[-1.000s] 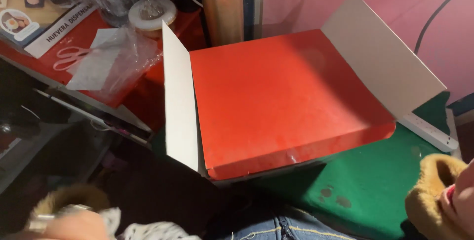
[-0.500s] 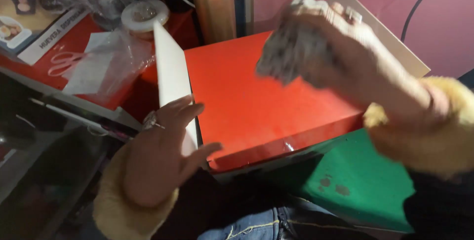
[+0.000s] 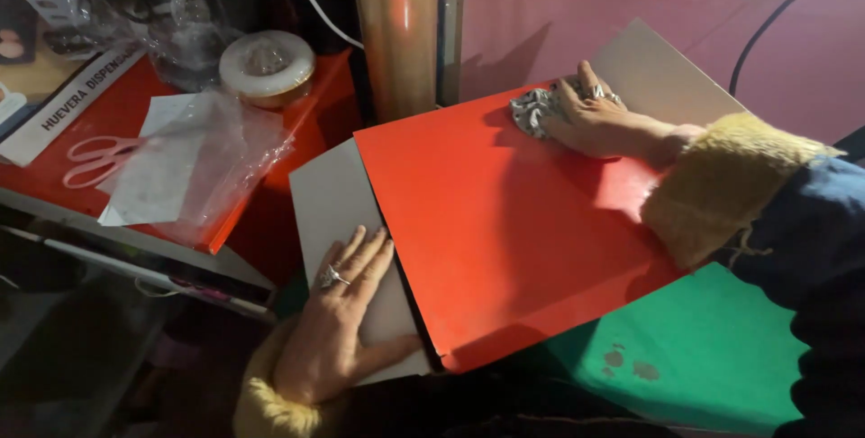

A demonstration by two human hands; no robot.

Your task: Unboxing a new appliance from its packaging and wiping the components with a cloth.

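Observation:
A flat box wrapped in red paper (image 3: 505, 222) lies on a green surface (image 3: 703, 357). Grey-white paper flaps stick out at its left (image 3: 333, 195) and far right (image 3: 658, 77). My left hand (image 3: 338, 312), wearing a ring, rests flat with fingers spread on the left flap, pressing it down beside the box. My right hand (image 3: 590, 118) presses a crumpled patterned cloth (image 3: 532, 112) onto the far corner of the red top. Both wrists show furry tan cuffs.
A red shelf (image 3: 135, 132) at the left holds pink-handled scissors (image 3: 95, 157), a clear plastic bag with paper (image 3: 198, 163) and a roll of tape (image 3: 266, 64). A tall roll of clear film (image 3: 396, 28) stands behind the box. A pink wall is at the back.
The left flap has gone from upright to flat under my left hand. My right hand came down with the cloth from mid-air onto the box's far corner.

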